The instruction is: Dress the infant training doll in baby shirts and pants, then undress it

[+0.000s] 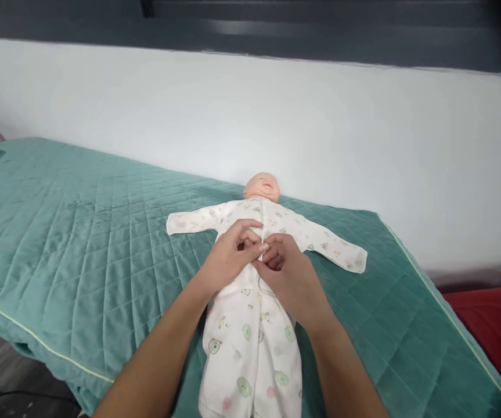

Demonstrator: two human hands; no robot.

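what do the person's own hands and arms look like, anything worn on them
The left hand and right hand are bare, without gloves. No rings show, though some fingers are partly hidden. The left forearm and right forearm show no sleeves, watch or bracelet as far as the view reaches.

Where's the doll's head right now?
Head view, just right of center: the doll's head lies at the green quilt's far edge, near the white wall, just past the collar of the white sleepsuit.
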